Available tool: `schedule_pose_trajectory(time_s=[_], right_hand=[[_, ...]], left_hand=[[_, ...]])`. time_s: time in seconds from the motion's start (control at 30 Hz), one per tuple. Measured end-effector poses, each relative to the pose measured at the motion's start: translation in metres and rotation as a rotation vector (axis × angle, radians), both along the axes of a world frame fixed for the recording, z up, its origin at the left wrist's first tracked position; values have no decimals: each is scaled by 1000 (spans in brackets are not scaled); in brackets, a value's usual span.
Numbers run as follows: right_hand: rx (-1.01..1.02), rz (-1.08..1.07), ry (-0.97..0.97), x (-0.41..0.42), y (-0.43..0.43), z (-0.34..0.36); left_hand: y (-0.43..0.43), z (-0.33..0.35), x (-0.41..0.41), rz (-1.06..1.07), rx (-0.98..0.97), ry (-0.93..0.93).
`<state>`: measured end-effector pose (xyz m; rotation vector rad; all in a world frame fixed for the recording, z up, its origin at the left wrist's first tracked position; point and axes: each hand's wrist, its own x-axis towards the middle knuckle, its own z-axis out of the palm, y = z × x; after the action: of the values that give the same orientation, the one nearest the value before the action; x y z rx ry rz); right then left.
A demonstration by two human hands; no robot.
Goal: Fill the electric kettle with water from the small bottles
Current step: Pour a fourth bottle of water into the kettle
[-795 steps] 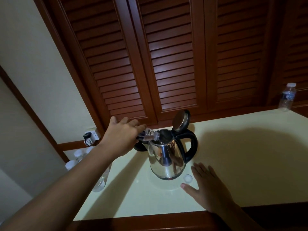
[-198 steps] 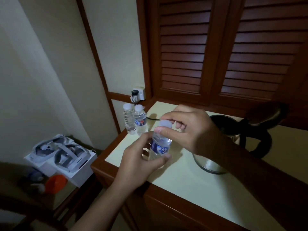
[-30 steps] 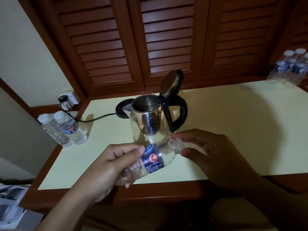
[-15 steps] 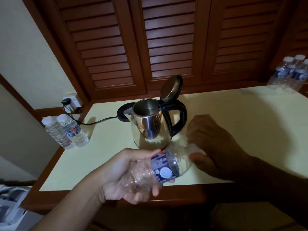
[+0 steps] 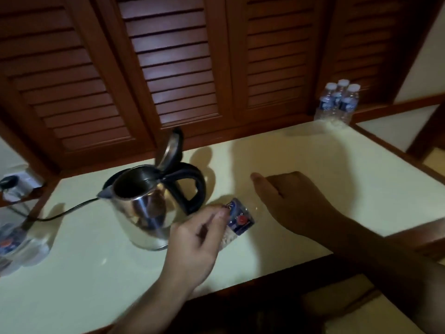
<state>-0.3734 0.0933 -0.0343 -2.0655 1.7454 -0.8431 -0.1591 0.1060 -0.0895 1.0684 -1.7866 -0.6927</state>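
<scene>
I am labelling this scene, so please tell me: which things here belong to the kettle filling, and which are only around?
For the job: open kettle, held bottle in left hand, three capped bottles at far corner, blurred bottles at left edge.
Only around: wall socket, louvred doors.

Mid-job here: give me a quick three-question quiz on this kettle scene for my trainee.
1. True or false: the lid of the shiny steel electric kettle with the black handle stands open.
2. Where is the small clear plastic bottle with the blue label? A. gripped in the left hand; B. lying untouched; C. standing inside the kettle.
3. Fill in: ___ capped bottles stand together at the cream table's far right corner.
Key: 1 true; 2 A; 3 three.
</scene>
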Motion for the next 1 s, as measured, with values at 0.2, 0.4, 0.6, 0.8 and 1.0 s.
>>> schedule_pose_trajectory(time_s=[0.2,0.4,0.6,0.8,1.0], right_hand=[[-43,-87,-73,-95,-34,5],[-92,-61,-186,-198,-66,11],[-180,24,-312,-290,-114,-7],[-82,-19,-352,-362,-153,-50],[195,-7,-135,-393,-179,-101]], left_hand=[[-34,-5,-98,-242,288,20],[-78,2,-204,-322,371,-17],[-140,-1,-306,-260,353,17],[-204,-14,-385,-68,300,96],[-266,-22,-431,132,245,-40]])
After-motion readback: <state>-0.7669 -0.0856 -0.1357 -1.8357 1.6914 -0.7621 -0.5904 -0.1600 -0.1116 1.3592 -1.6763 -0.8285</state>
